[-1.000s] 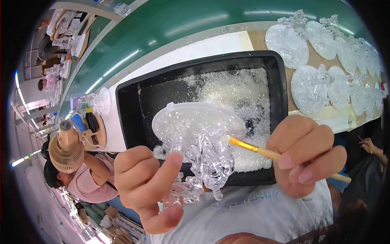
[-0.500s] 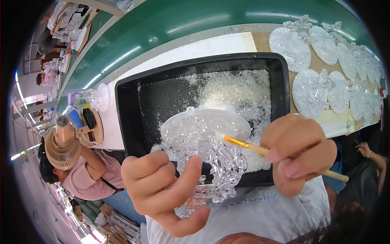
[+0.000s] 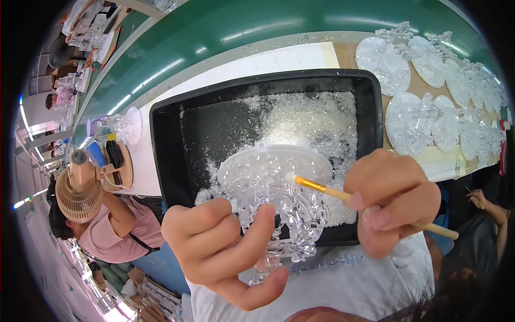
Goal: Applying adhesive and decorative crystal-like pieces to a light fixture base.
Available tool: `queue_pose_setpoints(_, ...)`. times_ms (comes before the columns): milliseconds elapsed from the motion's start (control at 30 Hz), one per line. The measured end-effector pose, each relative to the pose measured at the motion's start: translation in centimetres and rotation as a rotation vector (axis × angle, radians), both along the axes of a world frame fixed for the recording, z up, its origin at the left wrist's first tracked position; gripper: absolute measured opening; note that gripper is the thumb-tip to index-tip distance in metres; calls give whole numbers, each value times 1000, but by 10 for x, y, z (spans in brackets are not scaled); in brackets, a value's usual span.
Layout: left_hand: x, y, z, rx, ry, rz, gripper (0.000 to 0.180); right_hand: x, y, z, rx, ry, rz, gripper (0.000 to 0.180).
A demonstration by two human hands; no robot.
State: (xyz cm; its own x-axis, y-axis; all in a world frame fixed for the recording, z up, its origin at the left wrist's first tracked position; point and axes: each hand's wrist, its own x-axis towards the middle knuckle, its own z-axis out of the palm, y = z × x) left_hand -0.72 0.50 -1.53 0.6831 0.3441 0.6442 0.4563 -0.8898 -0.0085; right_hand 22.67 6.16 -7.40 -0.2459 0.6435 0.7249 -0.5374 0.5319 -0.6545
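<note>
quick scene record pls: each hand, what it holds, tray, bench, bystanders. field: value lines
left hand: left hand grips a clear ornate plastic piece from below
right hand: right hand pinches a thin brush, bristle end touching the piece
tray: black tray under the hands, holding clear shards
bench: row of clear finished pieces to the right of the tray
left of tray: beige handheld fan
bystanders: person in pink top at left
</note>
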Motion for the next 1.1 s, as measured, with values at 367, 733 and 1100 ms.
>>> queue_pose_setpoints(367,3,0,1,-24,1,21,48,0,-2,-3,-25,-22,-25,23)
queue_pose_setpoints(733,-14,9,-1,-102,-166,334,28,-7,-11,8,-95,123,-137,18)
queue_pose_setpoints(1100,-8,-7,4,-484,-290,762,28,-14,-4,6,72,-273,-100,24)
